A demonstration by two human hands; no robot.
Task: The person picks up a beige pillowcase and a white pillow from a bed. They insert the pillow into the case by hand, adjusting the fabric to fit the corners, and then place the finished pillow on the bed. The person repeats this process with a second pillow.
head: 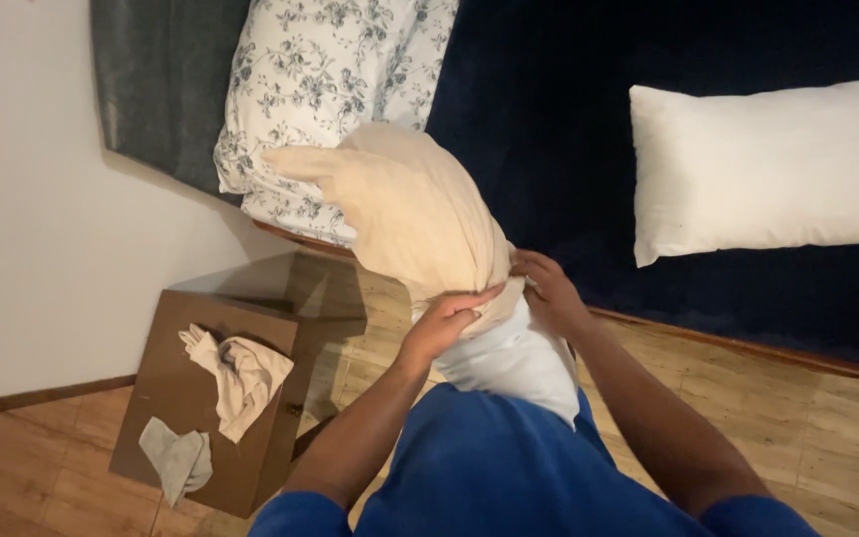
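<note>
Two cloths (236, 378) on bedside box (166, 388) left of person, two pillows (330, 89) on bed (549, 119) ahead

The person wears a blue short-sleeved shirt (489, 467), forearms bare.

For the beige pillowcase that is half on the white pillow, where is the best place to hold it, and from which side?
Probably at its open hem, where the beige pillowcase ends in a bunched edge around the white pillow. Take it from both flanks, as the left hand and right hand do: the pillow stands against the person's body, so the hem is the nearest edge and the closed end points away.
</note>
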